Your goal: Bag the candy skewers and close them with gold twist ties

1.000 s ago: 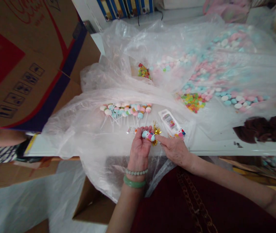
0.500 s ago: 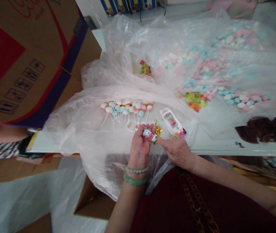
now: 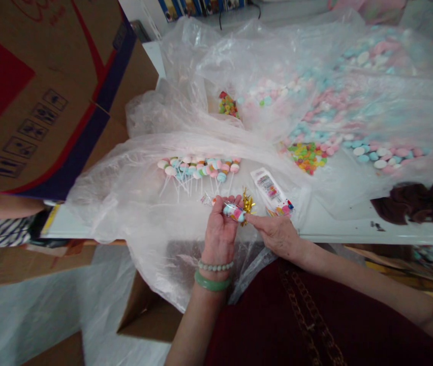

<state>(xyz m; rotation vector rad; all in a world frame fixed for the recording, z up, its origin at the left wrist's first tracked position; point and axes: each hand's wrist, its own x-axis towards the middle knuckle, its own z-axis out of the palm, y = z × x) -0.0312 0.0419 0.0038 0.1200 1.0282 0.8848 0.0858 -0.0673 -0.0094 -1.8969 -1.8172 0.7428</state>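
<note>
A small clear candy bag with pink, white and blue marshmallows inside lies across my left hand, held between its thumb and curled fingers. My right hand is closed, its fingertips pinching the bag's right end. Gold twist ties lie just beyond my fingertips. To the right is a stack of printed clear bags. Behind my hands, marshmallow skewers on white sticks lie in a row on the plastic sheet.
Clear plastic sheeting covers much of the table. Loose marshmallows and ring gummies are at the right, and more gummies at the back. A large carton stands left; brown cloth lies right. Another person's arm shows at far left.
The bag has turned slightly in my left hand, and its printed left end looks more crumpled. My right fingertips stay at its right end.
</note>
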